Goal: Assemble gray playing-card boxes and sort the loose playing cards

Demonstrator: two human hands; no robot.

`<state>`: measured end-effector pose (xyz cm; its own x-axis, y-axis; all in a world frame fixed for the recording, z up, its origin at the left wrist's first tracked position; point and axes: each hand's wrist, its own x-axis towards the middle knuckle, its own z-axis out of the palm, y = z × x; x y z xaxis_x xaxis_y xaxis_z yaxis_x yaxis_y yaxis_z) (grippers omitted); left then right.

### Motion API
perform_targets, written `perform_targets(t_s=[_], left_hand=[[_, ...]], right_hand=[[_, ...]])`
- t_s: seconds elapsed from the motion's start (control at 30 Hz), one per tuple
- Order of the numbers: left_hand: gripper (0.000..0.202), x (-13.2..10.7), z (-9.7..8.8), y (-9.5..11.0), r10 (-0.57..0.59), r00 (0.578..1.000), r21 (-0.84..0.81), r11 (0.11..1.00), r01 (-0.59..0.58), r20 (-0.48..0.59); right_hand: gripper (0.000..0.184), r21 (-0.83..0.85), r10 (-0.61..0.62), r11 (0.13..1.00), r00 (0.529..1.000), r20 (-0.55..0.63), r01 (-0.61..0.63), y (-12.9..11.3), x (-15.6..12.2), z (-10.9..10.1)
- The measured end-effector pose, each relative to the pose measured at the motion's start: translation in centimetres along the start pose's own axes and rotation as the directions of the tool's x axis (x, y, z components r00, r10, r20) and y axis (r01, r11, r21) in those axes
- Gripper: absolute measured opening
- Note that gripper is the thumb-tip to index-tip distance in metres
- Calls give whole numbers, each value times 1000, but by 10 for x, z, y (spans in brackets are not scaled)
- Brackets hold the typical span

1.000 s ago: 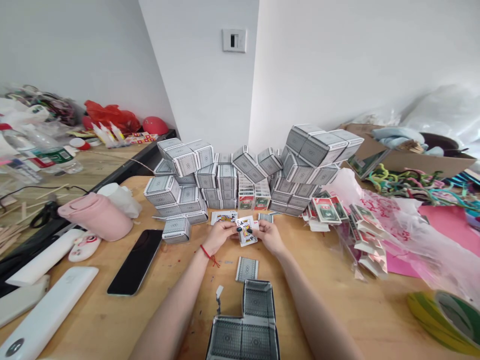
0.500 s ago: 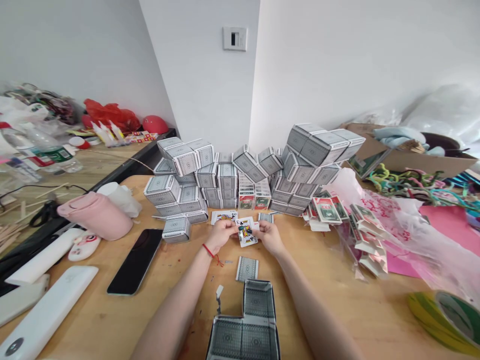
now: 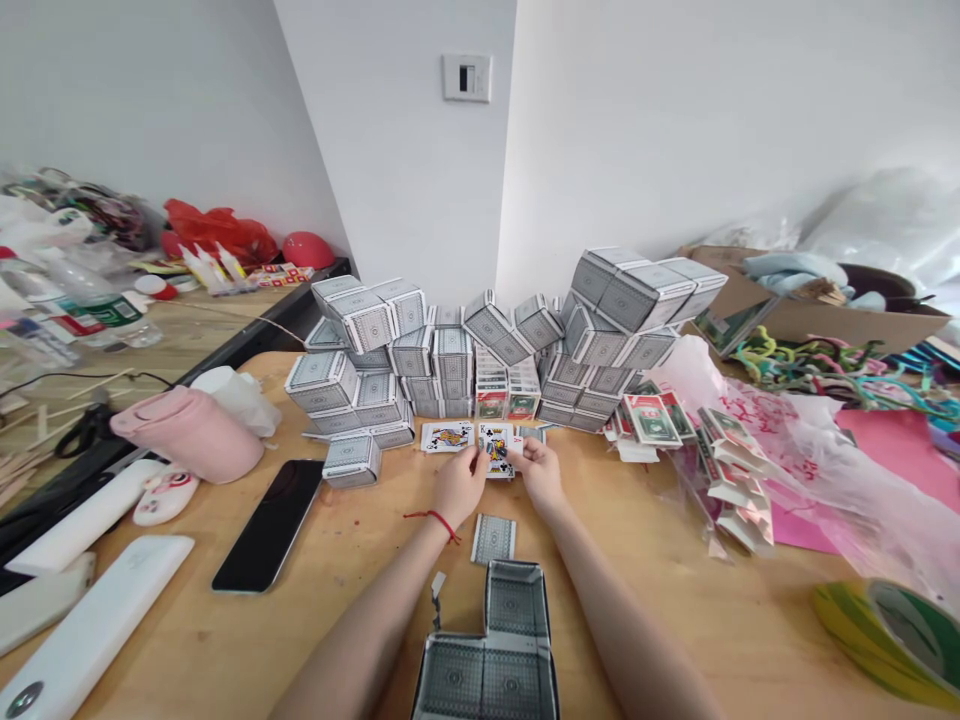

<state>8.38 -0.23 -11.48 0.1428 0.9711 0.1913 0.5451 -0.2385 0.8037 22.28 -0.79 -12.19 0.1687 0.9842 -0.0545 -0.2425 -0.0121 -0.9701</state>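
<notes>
Between my two hands is a face-up king of clubs playing card (image 3: 496, 450), with at least one other card showing at its right edge. My left hand (image 3: 460, 482) is closed on its left edge, fingers pinched. My right hand (image 3: 541, 474) pinches the right side, where a red-marked card corner shows. Another face-up court card (image 3: 448, 437) lies on the table just left of them. A face-down card (image 3: 493, 539) lies nearer to me. Close to my body stands a grey shape built of folded cards (image 3: 514, 600).
Folded-card blocks (image 3: 375, 320) are stacked along the back, around upright card boxes (image 3: 493, 404). A black phone (image 3: 268, 525) and pink pouch (image 3: 196, 432) lie left. Opened card boxes (image 3: 735, 470), a plastic bag (image 3: 810, 450) and a tape roll (image 3: 892, 640) lie right.
My left hand has moved slightly right and turned. The king of clubs, tilted and overlapped before, is now upright and squared between my hands. The view has shifted slightly.
</notes>
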Motion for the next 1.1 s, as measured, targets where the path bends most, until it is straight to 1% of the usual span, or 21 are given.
perform_targets(t_s=[0.1,0.23,0.4,0.5,0.63,0.8,1.0,1.1], left_hand=[[32,-2,0,2,24,999,86,996,-26,24],[35,-3,1,2,54,997,171,983,-64,59],[34,-3,2,1,88,994,252,962,-103,72],[32,-3,4,0,109,992,263,957,-124,69],[31,-1,5,0,99,993,195,975,-110,67],[34,0,1,1,69,991,5,998,-70,117],[39,-1,-7,8,92,971,-219,975,-43,220],[41,-3,-8,10,69,971,-260,965,-8,227]], right_hand=[[22,16,-22,1000,999,-38,22,-1,-2,2],[23,56,-24,998,998,-57,27,-2,-2,3],[22,72,-22,997,999,-41,25,-3,-2,3],[22,68,-7,998,998,-56,11,-3,-2,3],[22,79,11,997,998,-55,-7,-4,-3,3],[24,119,22,993,999,-26,-18,-7,-4,3],[25,150,24,988,1000,-8,-22,-7,-3,0],[25,133,25,991,1000,-17,-23,-5,-1,-2]])
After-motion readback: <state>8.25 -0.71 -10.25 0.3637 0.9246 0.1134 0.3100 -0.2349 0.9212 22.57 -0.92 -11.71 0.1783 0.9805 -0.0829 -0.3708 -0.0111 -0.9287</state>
